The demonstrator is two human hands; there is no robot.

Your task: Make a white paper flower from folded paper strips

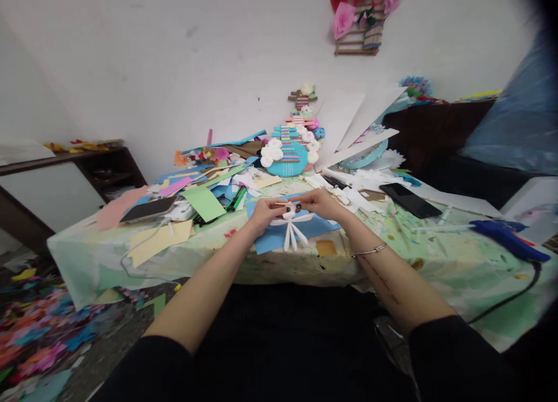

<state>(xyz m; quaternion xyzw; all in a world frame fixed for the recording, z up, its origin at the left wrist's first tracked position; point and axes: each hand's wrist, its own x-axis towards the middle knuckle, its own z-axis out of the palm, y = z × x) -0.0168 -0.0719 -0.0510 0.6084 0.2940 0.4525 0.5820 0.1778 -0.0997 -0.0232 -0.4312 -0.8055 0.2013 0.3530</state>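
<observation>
A white paper craft piece [289, 216] with long narrow petals, two spread sideways and several pointing toward me, is in front of me at the table's near side. My left hand [264, 212] pinches its upper left edge with bent fingers. From the other side my right hand [323, 203] is closed at its top right, the fingertips close to those of the left. Dark nails or small dark spots show between them. Under the piece lies a blue paper sheet [267, 243]. What exactly the fingertips press is partly hidden.
A blue glue gun [508, 239] with a black cord lies at the right, near a black phone [410, 200]. Green paper [204, 201], yellow paper [159, 243] and another phone [148, 209] are at the left. A decorated turquoise paper guitar [288, 159] stands at the wall.
</observation>
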